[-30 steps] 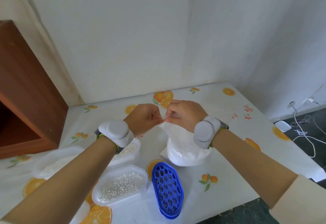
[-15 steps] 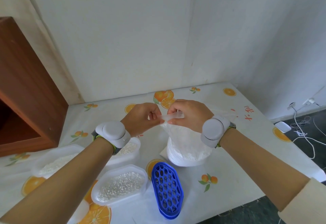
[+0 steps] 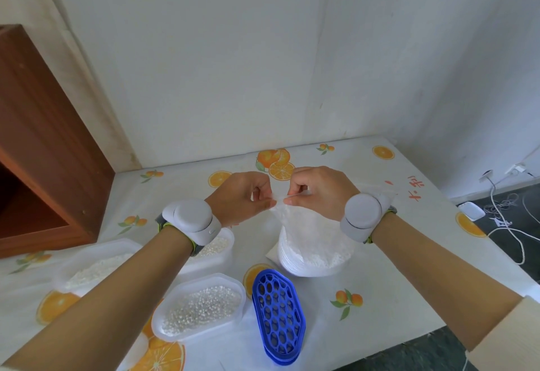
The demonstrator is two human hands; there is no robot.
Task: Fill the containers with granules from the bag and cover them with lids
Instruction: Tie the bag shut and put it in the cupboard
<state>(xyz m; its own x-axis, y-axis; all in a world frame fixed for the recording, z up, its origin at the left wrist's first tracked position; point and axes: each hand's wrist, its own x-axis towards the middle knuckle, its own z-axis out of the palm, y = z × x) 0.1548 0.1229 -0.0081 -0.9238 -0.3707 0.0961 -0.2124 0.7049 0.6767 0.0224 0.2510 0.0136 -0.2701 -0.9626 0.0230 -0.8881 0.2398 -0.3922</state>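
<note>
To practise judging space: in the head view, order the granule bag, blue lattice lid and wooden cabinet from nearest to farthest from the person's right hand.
1. granule bag: pinched by the right hand.
2. blue lattice lid: in front, slightly left.
3. wooden cabinet: far left.

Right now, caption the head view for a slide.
Left hand and right hand pinch the granule bag beside three filled, uncovered containers and blue lids.

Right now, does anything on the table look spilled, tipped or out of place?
Nothing stands out. The near container, far container and left container sit upright, uncovered. The blue lid stack lies beside them. Left hand and right hand pinch the top of the upright bag. No loose granules on the tablecloth.
</note>
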